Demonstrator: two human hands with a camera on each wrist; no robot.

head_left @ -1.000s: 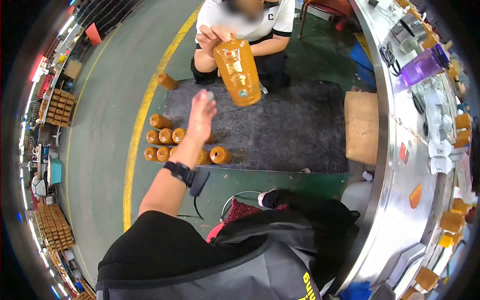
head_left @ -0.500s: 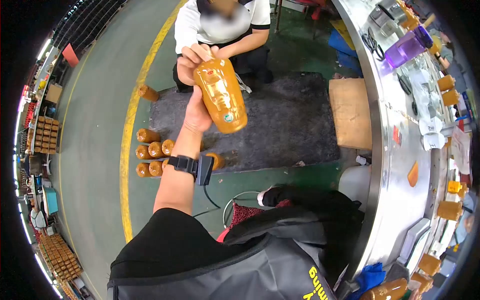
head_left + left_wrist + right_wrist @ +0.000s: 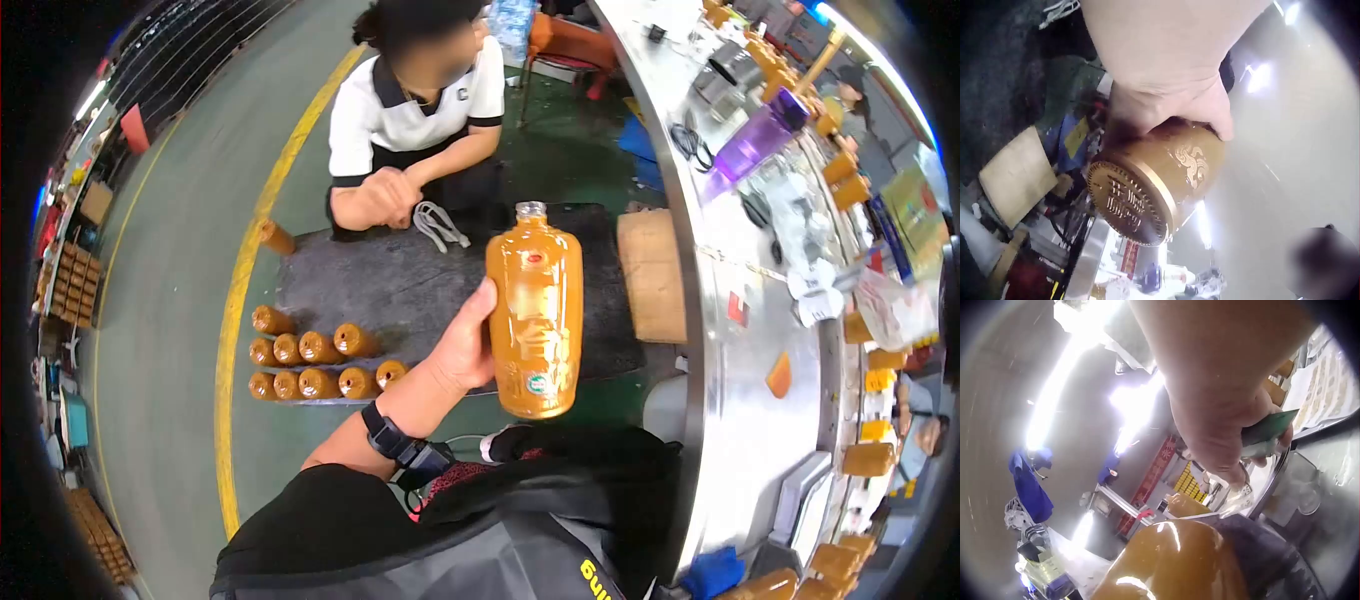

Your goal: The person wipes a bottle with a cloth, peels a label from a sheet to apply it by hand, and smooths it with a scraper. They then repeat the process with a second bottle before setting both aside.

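Observation:
An amber glass bottle (image 3: 536, 320) with a clear neck and gold lettering stands upright in my left hand (image 3: 465, 345), the thumb along its side. In the left wrist view, the left hand (image 3: 1166, 103) grips the bottle (image 3: 1185, 169) round its body, with its embossed round base toward the camera. The right wrist view shows my right hand (image 3: 1222, 434) with fingers curled round a flat dark-green piece (image 3: 1267, 429); its kind cannot be made out. Close below that hand is a glossy amber bottle (image 3: 1172, 562). My right hand is outside the head view.
Several amber bottles (image 3: 320, 347) stand in rows on the dark mat (image 3: 420, 280), one (image 3: 276, 237) apart at its far-left corner. A person (image 3: 420, 120) crouches beyond it. On the right are a cardboard box (image 3: 651, 275) and a steel bench (image 3: 745, 440) with a purple water bottle (image 3: 757, 143).
My left hand reached out, took the amber bottle from the other person's hand and brought it nearer and to the right. The other person let go and drew their hands together.

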